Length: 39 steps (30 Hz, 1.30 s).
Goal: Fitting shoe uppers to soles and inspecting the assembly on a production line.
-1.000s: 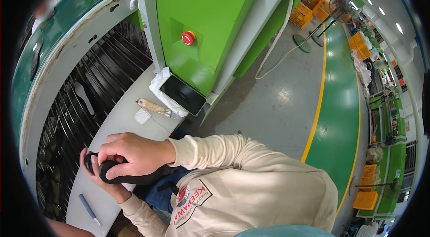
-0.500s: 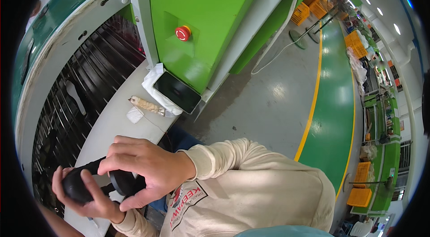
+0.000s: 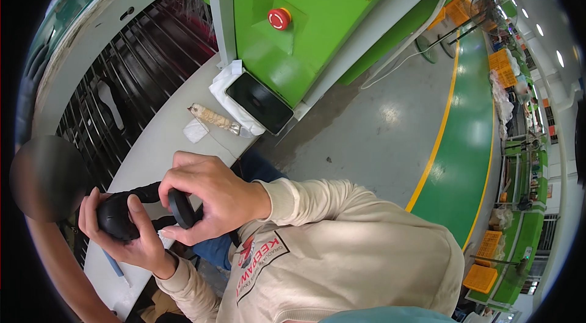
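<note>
The black piece [image 3: 117, 217] is held above the bench [image 3: 146, 158]. The left hand [image 3: 140, 248] curls its fingers around the rounded end; the right hand [image 3: 215, 192] pinches the flat, disc-like end between thumb and fingers. Uneven grip, or a bump from another person's arm [image 3: 67, 262] near the left hand, could cause slippage. The rounded end is smooth with a faint sheen; dark bands run between the ends. Whether it is one part cannot be told. A blue-handled tool [image 3: 114, 264] lies on the bench.
</note>
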Tool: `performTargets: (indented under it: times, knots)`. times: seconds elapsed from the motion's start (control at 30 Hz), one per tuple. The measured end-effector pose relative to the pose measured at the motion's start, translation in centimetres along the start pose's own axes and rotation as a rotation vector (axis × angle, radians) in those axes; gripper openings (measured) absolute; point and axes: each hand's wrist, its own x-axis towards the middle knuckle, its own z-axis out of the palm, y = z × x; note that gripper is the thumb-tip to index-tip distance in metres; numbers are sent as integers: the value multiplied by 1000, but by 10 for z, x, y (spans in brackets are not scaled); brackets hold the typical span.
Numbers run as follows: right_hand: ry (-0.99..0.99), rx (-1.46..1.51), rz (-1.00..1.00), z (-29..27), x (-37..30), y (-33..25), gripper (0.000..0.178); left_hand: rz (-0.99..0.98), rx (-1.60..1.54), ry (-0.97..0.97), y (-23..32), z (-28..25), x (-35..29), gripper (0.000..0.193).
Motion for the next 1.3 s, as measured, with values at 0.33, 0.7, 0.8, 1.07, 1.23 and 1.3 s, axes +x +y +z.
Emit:
performTargets:
  times: [0.33,0.7,0.8,1.07,1.23,1.3]
  knots:
    - [156,143,-124,22,5,11,28,5,-67,-89,10,8,12,58]
    - [178,87,-166,32,15,6,26,-104,-116,-55,-14,-9,15,57]
    - [67,59,-156,26,14,9,51,-87,-135,-24,-24,-3,20,51]
    - [86,-112,-286,55,12,25,74,-318,-326,38,-40,-11,13,49]
    - [86,-4,-171,77,15,30,68,-290,-499,83,-52,-4,9,47]
    - [96,-26,-182,86,17,35,69,-368,-518,73,-62,-1,7,86]
